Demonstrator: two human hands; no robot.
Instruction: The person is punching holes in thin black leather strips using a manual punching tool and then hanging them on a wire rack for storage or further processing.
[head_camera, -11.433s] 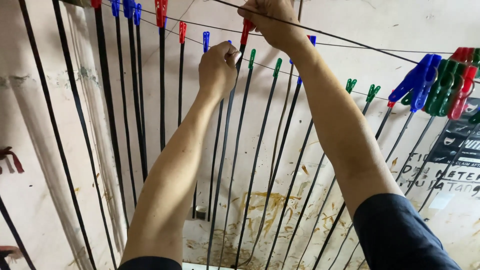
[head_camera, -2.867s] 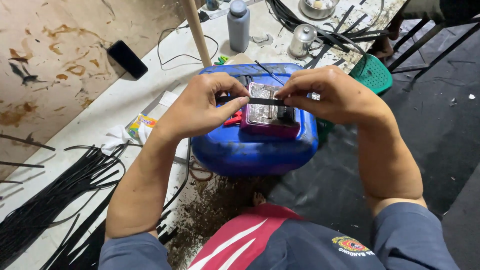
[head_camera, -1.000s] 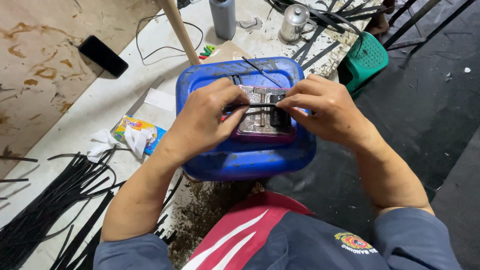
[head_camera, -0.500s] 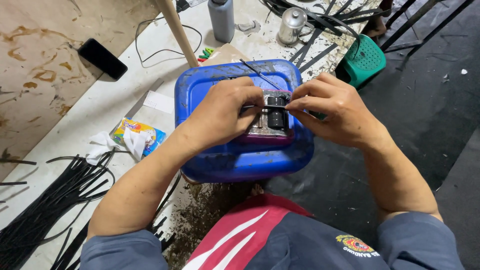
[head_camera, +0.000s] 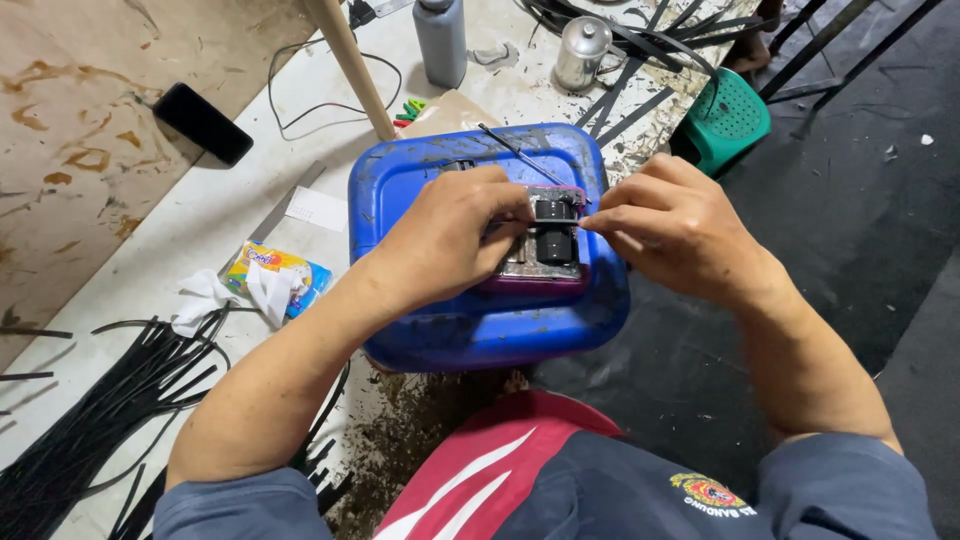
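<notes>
1. Two hands pinching one thin black strip (head_camera: 553, 222) taut: left hand (head_camera: 455, 240) closed on its left end, right hand (head_camera: 675, 225) closed on the right.
2. Stretched level across a small metal-topped device (head_camera: 545, 245), presumably to line it up with the black rollers there.
3. Device set atop a blue jerrycan (head_camera: 480, 320), raised within easy reach.
4. Left half of the device hidden under the left hand; strip's middle barely discernible.
</notes>
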